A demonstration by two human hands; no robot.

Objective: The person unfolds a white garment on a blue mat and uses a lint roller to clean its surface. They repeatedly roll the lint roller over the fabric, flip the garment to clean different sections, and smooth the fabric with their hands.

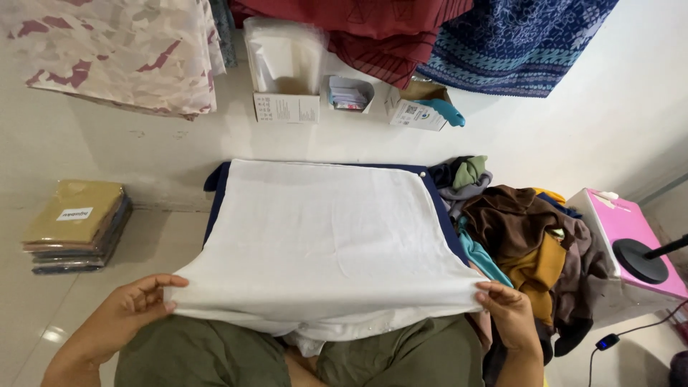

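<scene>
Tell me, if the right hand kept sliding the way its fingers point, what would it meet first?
The right hand grips the near right corner of the white cloth, fingers pointing left along its edge. It would probably just meet more white cloth, then the left hand; depth is unclear.

Floor (143, 143): pale, glossy tile, filling the frame. Lying directly on it:
- stack of folded garments in clear bags (77, 226), tan on top, at left;
- dark blue board (438, 208) at centre, covered by white cloth (322, 244);
- heap of loose clothes (523, 251), brown, mustard, teal and grey, at right;
- open cardboard boxes (287, 107) along the upper middle;
- pink box (631, 229) at far right.
</scene>
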